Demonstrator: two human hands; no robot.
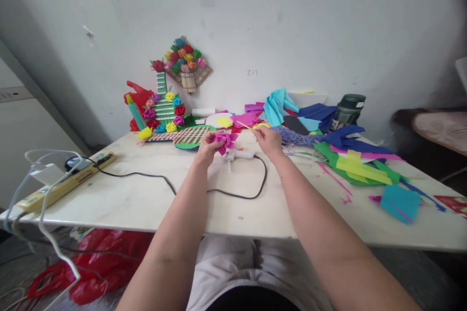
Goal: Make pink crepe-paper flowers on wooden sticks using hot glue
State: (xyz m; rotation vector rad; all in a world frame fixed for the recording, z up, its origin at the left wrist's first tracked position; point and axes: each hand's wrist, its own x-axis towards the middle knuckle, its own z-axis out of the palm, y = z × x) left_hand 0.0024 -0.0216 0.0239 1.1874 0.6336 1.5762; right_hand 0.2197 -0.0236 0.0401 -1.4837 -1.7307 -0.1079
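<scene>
Between the fingers of my left hand (208, 147) is a magenta paper flower (225, 142) with several pointed petals. My right hand (269, 141) pinches a thin wooden stick (243, 125), its free end slanting up and left above the flower. Flower and stick are apart. Just below the flower a white glue gun (239, 154) lies on the table, partly hidden by the petals, with its black cord (263, 180) looping to the left. Behind my left hand rests a green guitar-shaped piece (188, 145) covered with a lattice of sticks.
Coloured paper sheets (361, 167) and a bundle of purple cord (299, 137) lie on the right, near a dark green bottle (348, 112). A yellow power strip (69, 182) stands at the left edge. A flower-trimmed guitar shape (164, 111) leans on the wall.
</scene>
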